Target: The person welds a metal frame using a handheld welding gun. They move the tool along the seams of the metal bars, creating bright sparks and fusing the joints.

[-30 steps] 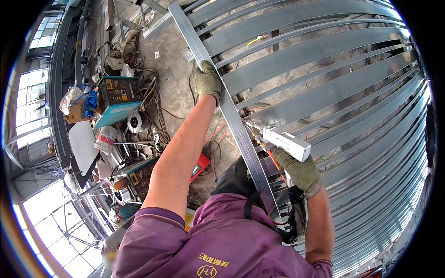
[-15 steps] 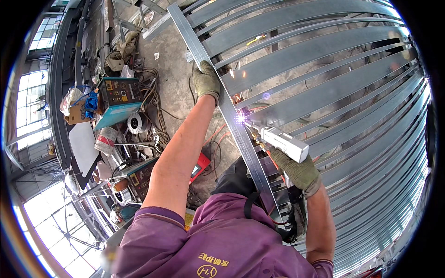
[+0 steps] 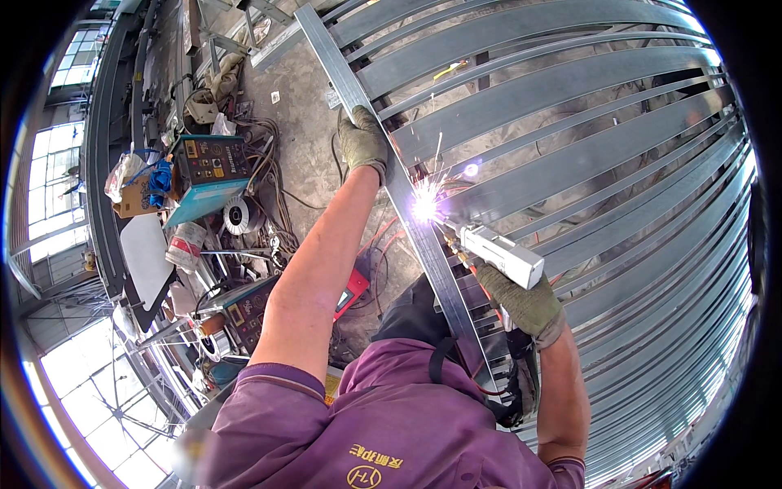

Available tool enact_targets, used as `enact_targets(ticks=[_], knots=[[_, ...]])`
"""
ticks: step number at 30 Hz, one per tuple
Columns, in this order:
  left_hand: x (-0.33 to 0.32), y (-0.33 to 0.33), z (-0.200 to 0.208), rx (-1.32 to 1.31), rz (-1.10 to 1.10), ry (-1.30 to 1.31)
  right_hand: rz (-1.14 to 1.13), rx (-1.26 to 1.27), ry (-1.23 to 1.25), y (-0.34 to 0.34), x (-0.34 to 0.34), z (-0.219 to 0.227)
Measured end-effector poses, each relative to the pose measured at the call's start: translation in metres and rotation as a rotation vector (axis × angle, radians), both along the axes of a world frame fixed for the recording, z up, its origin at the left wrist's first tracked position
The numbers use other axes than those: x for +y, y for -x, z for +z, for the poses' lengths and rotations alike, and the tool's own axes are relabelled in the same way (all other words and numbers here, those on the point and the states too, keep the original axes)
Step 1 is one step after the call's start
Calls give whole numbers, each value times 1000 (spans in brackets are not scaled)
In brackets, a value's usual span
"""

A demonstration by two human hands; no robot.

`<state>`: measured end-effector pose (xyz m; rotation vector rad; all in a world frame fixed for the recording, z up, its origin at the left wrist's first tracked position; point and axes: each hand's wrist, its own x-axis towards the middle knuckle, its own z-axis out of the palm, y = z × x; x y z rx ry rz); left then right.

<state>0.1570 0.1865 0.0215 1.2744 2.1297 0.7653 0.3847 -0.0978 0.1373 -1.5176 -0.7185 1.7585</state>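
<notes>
Looks like we're mid-weld where the long grey metal rail (image 3: 446,285) meets the flat grey metal slats (image 3: 570,175), and we'd say the next move calls for a steady nozzle along that joint. Our green-gloved right hand (image 3: 525,306) is wrapped round the boxy white welding torch (image 3: 503,254), just right of the rail, its long axis slanting forward-left, nozzle toward the bright arc (image 3: 424,208). Our green-gloved left hand (image 3: 362,143) rests on the rail farther up, grip unclear.
</notes>
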Motion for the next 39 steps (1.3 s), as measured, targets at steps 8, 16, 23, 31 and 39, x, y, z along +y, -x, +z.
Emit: enact_targets(ticks=[8, 16, 23, 31, 39], knots=[[4, 3, -7, -3, -16, -15, 20, -10, 15, -2, 0, 0], [7, 4, -11, -26, -18, -12, 11, -18, 41, -2, -3, 0], [8, 7, -21, -22, -15, -101, 13, -28, 10, -2, -3, 2], [18, 16, -40, -48, -22, -116, 44, -91, -42, -2, -6, -1], [10, 1, -8, 11, -1, -2, -26, -26, -17, 0, -5, 1]])
